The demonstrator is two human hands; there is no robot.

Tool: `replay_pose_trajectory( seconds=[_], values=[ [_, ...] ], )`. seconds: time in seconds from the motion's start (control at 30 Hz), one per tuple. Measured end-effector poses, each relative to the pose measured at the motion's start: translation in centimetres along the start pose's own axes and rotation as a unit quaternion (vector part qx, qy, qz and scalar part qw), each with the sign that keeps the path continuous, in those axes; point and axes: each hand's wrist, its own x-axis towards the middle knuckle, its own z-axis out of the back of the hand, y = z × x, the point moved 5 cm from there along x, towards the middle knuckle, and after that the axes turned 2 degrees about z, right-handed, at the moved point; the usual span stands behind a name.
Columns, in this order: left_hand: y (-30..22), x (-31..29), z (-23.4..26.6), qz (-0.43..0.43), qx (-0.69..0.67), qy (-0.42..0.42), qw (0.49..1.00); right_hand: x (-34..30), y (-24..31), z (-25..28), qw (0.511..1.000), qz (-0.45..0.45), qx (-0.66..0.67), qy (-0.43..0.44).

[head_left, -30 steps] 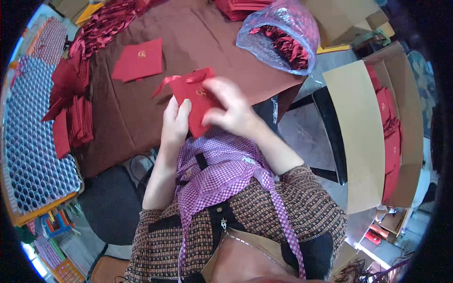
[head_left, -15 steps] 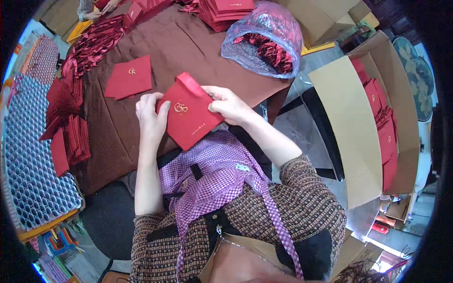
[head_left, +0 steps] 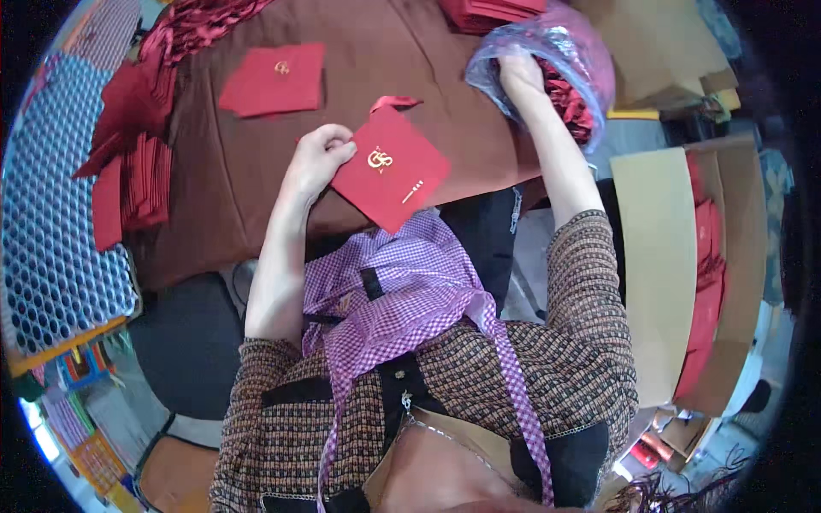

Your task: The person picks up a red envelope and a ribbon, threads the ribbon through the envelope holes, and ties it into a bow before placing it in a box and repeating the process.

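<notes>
Near the table's front edge, my left hand (head_left: 318, 156) pinches the left corner of a flat red square pouch (head_left: 395, 184). The pouch bears a gold emblem, and a short red ribbon (head_left: 393, 103) sticks out at its top corner. My right hand (head_left: 520, 72) reaches inside a clear plastic bag (head_left: 586, 43) at the far right of the table. Shiny dark red ribbon pieces (head_left: 566, 101) fill that bag. The bag and the ribbon pieces hide the right fingertips. Farther back at left, more red pouches (head_left: 275, 85) lie stacked flat on the tabletop.
A brown cloth covers the table (head_left: 222, 188). Upright red pouches (head_left: 147, 181) line its left edge, with heaped ribbons (head_left: 201, 27) behind them. A red stack (head_left: 492, 13) sits at the back. At right stands an open cardboard box (head_left: 654, 265) holding red pouches.
My right hand has let go of the pouch and gone into the plastic bag. My left hand keeps the pouch. The whole view has shifted, with the table's things now higher in the picture.
</notes>
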Motion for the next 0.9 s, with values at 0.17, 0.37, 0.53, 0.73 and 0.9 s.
replay_pose_trajectory(
  seconds=[0.17, 0.37, 0.53, 0.73, 0.9],
  values=[
    [0.8, -0.2, 0.4, 0.010, -0.032, 0.027, 0.999, 0.3, 0.5, 0.6, 0.997, -0.036, -0.022, 0.069],
    [0.1, -0.7, 0.2, 0.022, -0.028, 0.040, 0.999, -0.9, -1.3, -1.0, 0.999, -0.019, 0.028, -0.039],
    [0.9, -0.2, 0.3, 0.009, -0.013, 0.059, 0.998, -0.7, -2.1, -1.8, 0.994, 0.024, 0.071, -0.076],
    [1.0, 0.2, 0.3, 0.042, 0.040, 0.083, 0.995, -1.6, -2.3, -0.3, 0.972, -0.078, 0.169, -0.144],
    [1.1, 0.2, 0.1, 0.035, 0.044, 0.076, 0.996, -4.1, -0.5, 1.8, 0.947, -0.111, 0.230, -0.194]
  ],
)
